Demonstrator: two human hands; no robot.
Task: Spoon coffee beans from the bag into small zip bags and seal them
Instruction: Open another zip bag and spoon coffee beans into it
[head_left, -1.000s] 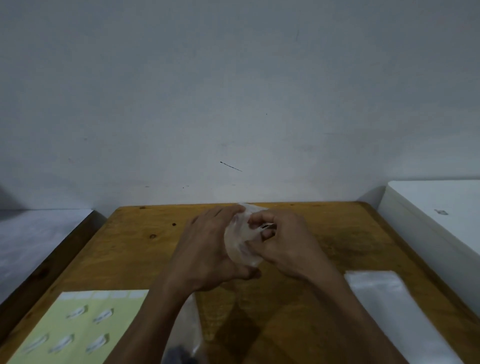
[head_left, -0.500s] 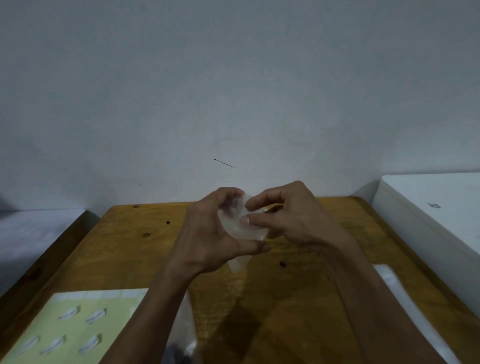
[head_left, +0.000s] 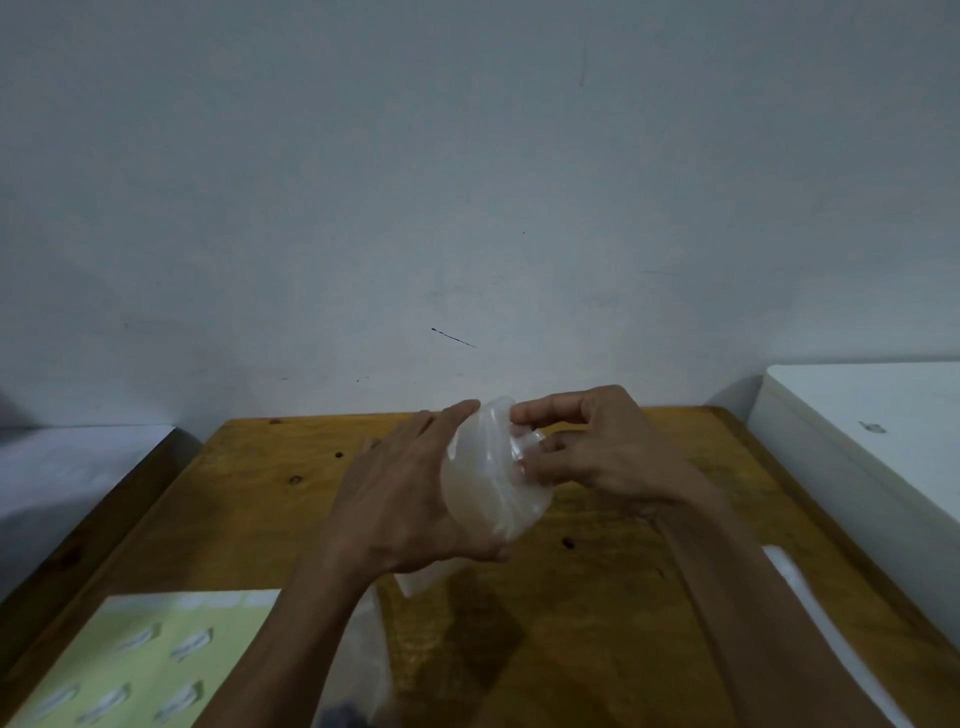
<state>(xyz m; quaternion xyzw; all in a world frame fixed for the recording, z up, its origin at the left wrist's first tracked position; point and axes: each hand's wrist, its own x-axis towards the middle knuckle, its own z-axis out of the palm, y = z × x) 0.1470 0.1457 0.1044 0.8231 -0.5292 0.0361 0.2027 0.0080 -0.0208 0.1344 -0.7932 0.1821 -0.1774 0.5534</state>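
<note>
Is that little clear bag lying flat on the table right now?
No, the small zip bag is held up above the wooden table, gripped by the left hand and pinched by the right hand.

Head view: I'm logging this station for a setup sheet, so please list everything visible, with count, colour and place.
small zip bag: one, clear, held above the table's middle.
wooden table: one, yellow-brown, against the wall.
sticker sheet: one, pale yellow-green, near left corner.
plastic bag stack: one, translucent white, right side of the table.
large plastic bag: one, clear, bottom centre, contents unclear.
white box: one, right of the table.
left hand: holds the zip bag.
right hand: pinches the bag's top edge.
</note>
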